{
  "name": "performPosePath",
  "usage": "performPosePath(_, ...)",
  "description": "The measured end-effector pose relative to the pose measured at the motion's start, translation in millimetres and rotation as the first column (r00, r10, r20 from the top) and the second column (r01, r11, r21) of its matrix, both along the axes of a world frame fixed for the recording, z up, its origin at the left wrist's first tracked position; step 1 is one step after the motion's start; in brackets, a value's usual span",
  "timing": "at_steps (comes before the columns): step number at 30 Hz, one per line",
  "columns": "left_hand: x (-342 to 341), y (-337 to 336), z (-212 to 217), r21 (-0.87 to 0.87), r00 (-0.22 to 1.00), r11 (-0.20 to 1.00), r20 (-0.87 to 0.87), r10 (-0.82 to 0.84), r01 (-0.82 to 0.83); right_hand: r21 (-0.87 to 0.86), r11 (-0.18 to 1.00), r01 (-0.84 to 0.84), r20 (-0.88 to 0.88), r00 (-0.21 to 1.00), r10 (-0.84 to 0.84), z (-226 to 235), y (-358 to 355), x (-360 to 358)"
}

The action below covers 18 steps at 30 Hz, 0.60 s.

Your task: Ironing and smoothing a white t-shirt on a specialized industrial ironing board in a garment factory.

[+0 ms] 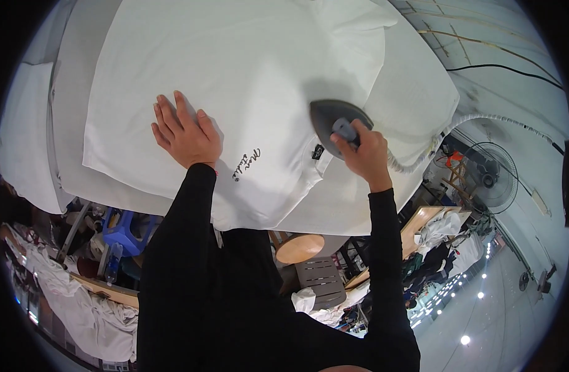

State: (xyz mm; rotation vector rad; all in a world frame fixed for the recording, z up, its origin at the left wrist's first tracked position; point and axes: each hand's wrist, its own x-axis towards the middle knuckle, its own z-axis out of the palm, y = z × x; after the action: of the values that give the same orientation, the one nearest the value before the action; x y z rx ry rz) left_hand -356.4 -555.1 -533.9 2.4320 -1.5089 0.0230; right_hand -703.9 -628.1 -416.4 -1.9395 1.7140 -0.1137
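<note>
A white T-shirt (235, 74) with dark script lettering lies spread over a board with a pale cloth cover (415, 99). My left hand (188, 135) rests flat on the shirt, left of the lettering, fingers spread. In my right hand (364, 152) is the grey handle of a steam iron (327, 118), its dark plate over the shirt near the collar. Whether the plate touches the fabric is hard to tell. A black label (318, 152) shows inside the collar, just below the iron. Its wrapped hose (412, 164) leads off to the right.
A standing fan (488, 177) is at the right by the wall. Below the board are a blue plastic stool (124, 232), a round wooden stool (300, 248) and a brown slatted seat (322, 282). White garments (92, 316) are heaped at the lower left.
</note>
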Motion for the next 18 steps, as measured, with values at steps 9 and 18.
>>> performPosePath(9,-4.3,-1.8,0.0,-0.019,1.000,1.000,-0.015,-0.005,0.005,-0.067,0.977,0.203,-0.074,0.975,-0.208,-8.4,-5.0,-4.1)
performPosePath(18,-1.8,-2.4,2.6,-0.006,1.000,1.000,-0.010,0.003,-0.003,-0.021,0.994,-0.106,-0.075,0.992,0.104,1.1,0.0,2.1)
